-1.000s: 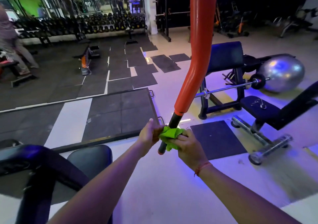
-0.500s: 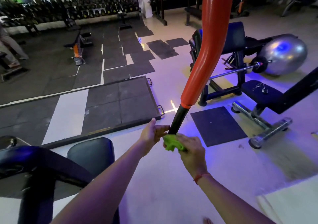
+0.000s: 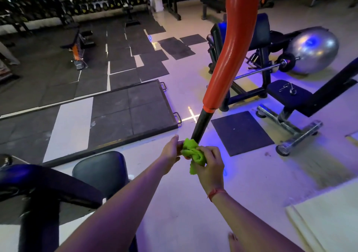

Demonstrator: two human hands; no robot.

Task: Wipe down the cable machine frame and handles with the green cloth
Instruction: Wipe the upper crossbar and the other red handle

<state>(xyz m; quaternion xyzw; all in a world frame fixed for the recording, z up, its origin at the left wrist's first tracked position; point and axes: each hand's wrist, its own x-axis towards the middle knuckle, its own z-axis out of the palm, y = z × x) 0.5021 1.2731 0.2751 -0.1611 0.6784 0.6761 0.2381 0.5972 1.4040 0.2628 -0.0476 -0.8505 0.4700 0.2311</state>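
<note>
1. My right hand [image 3: 208, 166] clenches the crumpled bright green cloth [image 3: 192, 153] around the bottom end of the black rubber handle grip [image 3: 200, 127].
2. My left hand [image 3: 171, 150] pinches the cloth's left edge.
3. The curved orange padded bar [image 3: 230, 44] rises above.

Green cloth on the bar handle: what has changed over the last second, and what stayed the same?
The green cloth has slid down the black handle to its lower end, so more bare handle shows below the orange bar; a flap of cloth now hangs loose. The right hand still grips the cloth, and the left hand still holds the handle's end beside it. No release, no swap of hands.
</note>
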